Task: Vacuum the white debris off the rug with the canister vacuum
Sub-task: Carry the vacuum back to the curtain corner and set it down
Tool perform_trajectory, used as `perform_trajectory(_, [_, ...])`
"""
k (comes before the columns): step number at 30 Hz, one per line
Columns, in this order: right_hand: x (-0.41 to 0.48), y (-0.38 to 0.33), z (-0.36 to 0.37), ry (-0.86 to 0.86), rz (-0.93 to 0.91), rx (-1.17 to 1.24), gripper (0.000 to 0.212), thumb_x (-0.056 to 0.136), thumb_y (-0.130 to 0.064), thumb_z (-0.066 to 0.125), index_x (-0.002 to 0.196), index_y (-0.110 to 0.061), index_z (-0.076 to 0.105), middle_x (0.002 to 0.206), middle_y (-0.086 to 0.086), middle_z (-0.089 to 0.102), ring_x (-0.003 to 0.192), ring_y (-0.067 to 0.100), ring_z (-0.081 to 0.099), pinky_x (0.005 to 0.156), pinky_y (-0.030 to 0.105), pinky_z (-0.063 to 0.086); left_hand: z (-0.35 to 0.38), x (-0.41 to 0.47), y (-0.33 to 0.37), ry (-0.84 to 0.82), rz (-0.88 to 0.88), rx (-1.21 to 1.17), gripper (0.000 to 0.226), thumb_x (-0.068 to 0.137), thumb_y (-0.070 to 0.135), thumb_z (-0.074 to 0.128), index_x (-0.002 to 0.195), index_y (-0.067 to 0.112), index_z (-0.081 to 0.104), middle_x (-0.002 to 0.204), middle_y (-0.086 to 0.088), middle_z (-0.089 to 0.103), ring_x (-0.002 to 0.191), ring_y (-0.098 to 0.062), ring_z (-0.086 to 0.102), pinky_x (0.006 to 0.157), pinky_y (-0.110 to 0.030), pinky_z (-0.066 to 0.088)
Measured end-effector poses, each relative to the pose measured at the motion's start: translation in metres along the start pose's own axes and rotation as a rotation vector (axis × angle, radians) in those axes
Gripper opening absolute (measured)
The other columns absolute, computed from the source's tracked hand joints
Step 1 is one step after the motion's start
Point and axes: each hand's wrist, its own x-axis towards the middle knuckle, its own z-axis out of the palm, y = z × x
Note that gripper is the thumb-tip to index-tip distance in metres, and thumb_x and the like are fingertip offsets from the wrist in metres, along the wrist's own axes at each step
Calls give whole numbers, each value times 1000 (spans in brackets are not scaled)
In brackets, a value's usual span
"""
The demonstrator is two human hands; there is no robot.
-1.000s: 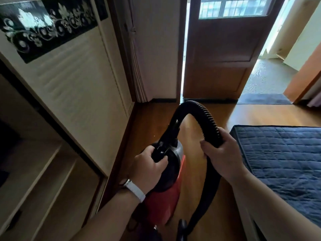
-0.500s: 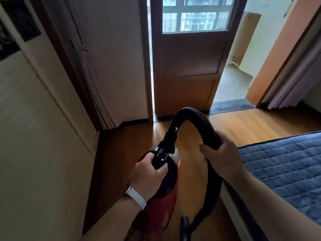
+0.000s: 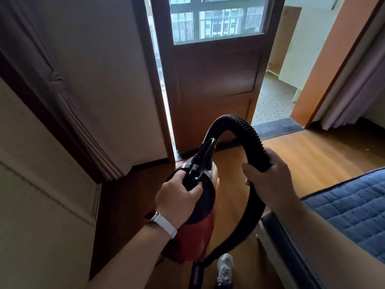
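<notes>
You hold the red vacuum [image 3: 193,205] in your left hand [image 3: 177,199] and its hose [image 3: 253,142] in your right hand [image 3: 268,180], both grips closed tight, so no cleaning has started.

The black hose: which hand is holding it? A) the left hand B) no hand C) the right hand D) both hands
C: the right hand is wrapped around the black hose, while the left hand, the one with the white wristband, grips the handle on top of the red vacuum.
</notes>
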Motion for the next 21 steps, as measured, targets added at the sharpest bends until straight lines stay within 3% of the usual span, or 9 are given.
perform_trajectory(4, [87, 23, 3, -31, -7, 26, 18, 75, -19, 73, 78, -29, 58, 66, 3, 65, 60, 25, 65, 56, 36, 56, 35, 70, 23, -10, -56, -3, 20, 79, 44, 67, 91, 28, 64, 73, 12, 67, 73, -11, 64, 66, -31, 54])
perform_trajectory(8, [165, 35, -4, -61, -12, 79, 19, 80, -10, 72, 79, -24, 59, 60, 1, 63, 52, 16, 63, 49, 26, 50, 64, 137, 53, 9, -81, -7, 18, 78, 43, 69, 87, 28, 63, 69, 12, 66, 71, -11, 64, 66, -32, 53])
perform_trajectory(11, [213, 42, -14, -95, -6, 84, 13, 82, -11, 71, 86, -18, 61, 64, 7, 64, 55, 20, 65, 50, 28, 53, 85, 178, 73, 0, -64, -9, 17, 77, 42, 70, 89, 30, 64, 70, 13, 66, 70, -10, 64, 64, -29, 51])
perform_trajectory(17, [308, 62, -30, -22, 1, 10, 18, 79, -13, 73, 79, -24, 59, 60, 3, 66, 51, 14, 62, 47, 20, 47, 129, 268, 115, -9, -17, -14, 31, 72, 51, 65, 99, 35, 64, 77, 13, 69, 80, -12, 66, 73, -29, 53])
perform_trajectory(21, [364, 91, -44, 38, 54, -40, 21, 76, -14, 72, 76, -29, 57, 60, -5, 64, 54, 17, 64, 53, 33, 54, 173, 327, 139, -66, 23, -5, 32, 75, 46, 69, 105, 35, 64, 79, 13, 69, 83, -13, 67, 74, -28, 52])
